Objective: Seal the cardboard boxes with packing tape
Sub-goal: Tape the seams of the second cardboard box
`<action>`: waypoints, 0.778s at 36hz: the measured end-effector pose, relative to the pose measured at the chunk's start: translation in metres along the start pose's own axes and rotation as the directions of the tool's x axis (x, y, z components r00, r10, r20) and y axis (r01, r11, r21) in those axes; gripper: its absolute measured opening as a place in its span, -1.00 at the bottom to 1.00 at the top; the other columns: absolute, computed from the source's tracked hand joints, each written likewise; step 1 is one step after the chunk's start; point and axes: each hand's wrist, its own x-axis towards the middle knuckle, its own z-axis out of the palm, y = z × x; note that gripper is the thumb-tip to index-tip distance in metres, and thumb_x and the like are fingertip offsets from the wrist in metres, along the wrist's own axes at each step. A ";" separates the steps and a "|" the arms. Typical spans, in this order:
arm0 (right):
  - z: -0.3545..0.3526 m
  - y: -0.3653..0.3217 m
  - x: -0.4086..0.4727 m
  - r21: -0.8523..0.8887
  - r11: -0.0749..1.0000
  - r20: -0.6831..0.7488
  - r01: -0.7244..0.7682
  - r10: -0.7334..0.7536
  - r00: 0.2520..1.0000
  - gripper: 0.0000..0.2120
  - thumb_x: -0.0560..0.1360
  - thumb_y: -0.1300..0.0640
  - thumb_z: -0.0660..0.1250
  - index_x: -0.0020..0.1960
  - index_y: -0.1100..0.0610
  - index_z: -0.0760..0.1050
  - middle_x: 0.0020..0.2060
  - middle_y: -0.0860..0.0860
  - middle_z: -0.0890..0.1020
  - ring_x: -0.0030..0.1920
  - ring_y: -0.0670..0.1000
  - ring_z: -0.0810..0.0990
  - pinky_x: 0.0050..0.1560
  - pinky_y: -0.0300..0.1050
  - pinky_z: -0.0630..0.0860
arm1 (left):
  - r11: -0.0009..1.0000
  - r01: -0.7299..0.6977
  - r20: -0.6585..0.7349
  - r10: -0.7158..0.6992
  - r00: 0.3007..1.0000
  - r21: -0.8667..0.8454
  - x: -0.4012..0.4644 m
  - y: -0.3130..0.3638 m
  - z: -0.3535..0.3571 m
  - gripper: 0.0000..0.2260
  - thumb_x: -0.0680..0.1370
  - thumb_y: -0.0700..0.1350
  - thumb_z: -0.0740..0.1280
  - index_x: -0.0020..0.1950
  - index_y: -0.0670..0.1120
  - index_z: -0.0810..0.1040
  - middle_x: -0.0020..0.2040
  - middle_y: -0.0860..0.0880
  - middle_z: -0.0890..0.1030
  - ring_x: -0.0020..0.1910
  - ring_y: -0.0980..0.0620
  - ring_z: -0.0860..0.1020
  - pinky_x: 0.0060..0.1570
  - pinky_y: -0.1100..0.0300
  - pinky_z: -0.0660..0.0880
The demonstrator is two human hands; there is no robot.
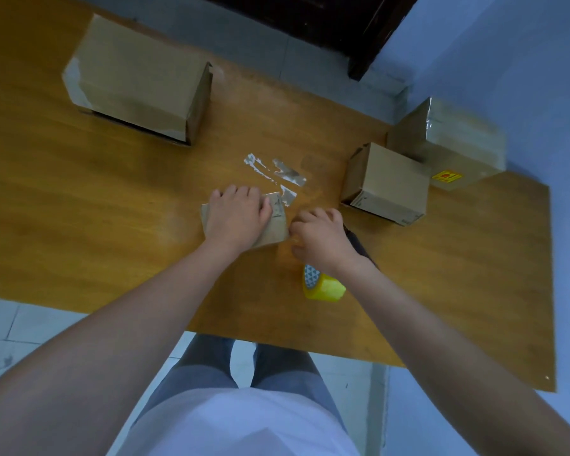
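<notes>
A small flat cardboard box (277,230) lies at the table's middle. My left hand (236,213) lies on top of it, with the fingers curled over its far edge. My right hand (320,238) sits at the box's right edge, fingers curled, pinching a clear tape strip (288,250) that runs towards the yellow tape roll (324,286) just below the wrist. A dark tool (359,243) shows under my right wrist; whether it is held I cannot tell.
A large box (139,80) stands at the far left. A medium box (392,182) and a taped box with a yellow label (454,143) stand at the right. Torn tape scraps (277,172) lie beyond my hands. The wooden table's (79,209) near edge is close to my legs.
</notes>
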 end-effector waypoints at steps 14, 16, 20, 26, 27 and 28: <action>0.005 0.000 0.009 -0.103 0.992 -0.113 0.077 -0.088 0.990 -0.83 0.52 0.05 0.30 0.01 0.07 0.62 0.02 -0.06 0.61 0.18 0.06 0.44 0.34 0.10 0.11 | 1.000 -0.004 -0.002 0.004 1.000 -0.012 0.000 0.000 0.000 -0.63 0.64 0.05 -0.03 0.09 -0.11 0.49 0.04 -0.08 0.58 0.05 -0.09 0.48 0.01 0.01 0.29; 0.004 0.001 0.010 -0.160 0.978 -0.152 0.137 -0.161 0.975 -0.95 0.43 0.13 0.42 -0.17 0.08 0.65 -0.17 -0.06 0.65 0.03 0.09 0.53 0.29 0.16 0.26 | 1.000 -0.006 -0.001 0.006 1.000 -0.006 0.000 0.000 0.000 -0.63 0.64 0.06 -0.04 0.09 -0.10 0.49 0.05 -0.08 0.58 0.06 -0.09 0.48 0.00 0.02 0.29; -0.001 0.011 0.014 -0.267 0.932 -0.148 0.245 -0.291 0.945 -0.89 0.25 0.15 0.54 -0.38 0.04 0.62 -0.38 -0.10 0.62 -0.20 0.06 0.57 0.12 0.12 0.46 | 1.000 -0.012 -0.005 0.012 1.000 -0.009 0.000 0.000 -0.001 -0.62 0.64 0.05 -0.05 0.10 -0.10 0.49 0.04 -0.08 0.59 0.05 -0.08 0.48 -0.01 0.03 0.28; -0.010 0.016 0.030 -0.395 0.856 -0.059 0.333 -0.385 0.921 -0.82 0.12 0.01 0.61 -0.41 0.02 0.63 -0.43 -0.11 0.59 -0.25 0.04 0.58 0.02 0.04 0.52 | 1.000 -0.007 -0.001 0.007 1.000 -0.014 0.000 0.000 -0.001 -0.63 0.65 0.06 -0.04 0.07 -0.10 0.48 0.04 -0.08 0.58 0.04 -0.08 0.48 0.01 0.02 0.29; -0.014 0.014 0.034 -0.393 0.856 -0.040 0.337 -0.382 0.923 -0.78 0.06 -0.04 0.62 -0.43 0.00 0.62 -0.45 -0.12 0.58 -0.28 0.02 0.58 0.00 0.00 0.53 | 1.000 -0.006 0.000 0.006 1.000 -0.013 0.000 0.000 -0.001 -0.63 0.65 0.06 -0.04 0.07 -0.10 0.49 0.04 -0.08 0.58 0.04 -0.08 0.48 0.01 0.02 0.29; -0.021 0.011 0.038 -0.394 0.858 -0.020 0.329 -0.366 0.931 -0.74 0.02 -0.09 0.62 -0.45 -0.01 0.61 -0.46 -0.13 0.58 -0.30 0.00 0.57 -0.03 -0.05 0.53 | 1.000 -0.005 0.002 0.005 1.000 -0.011 0.000 0.000 -0.001 -0.63 0.65 0.05 -0.04 0.08 -0.10 0.49 0.04 -0.08 0.58 0.04 -0.07 0.48 0.01 0.02 0.29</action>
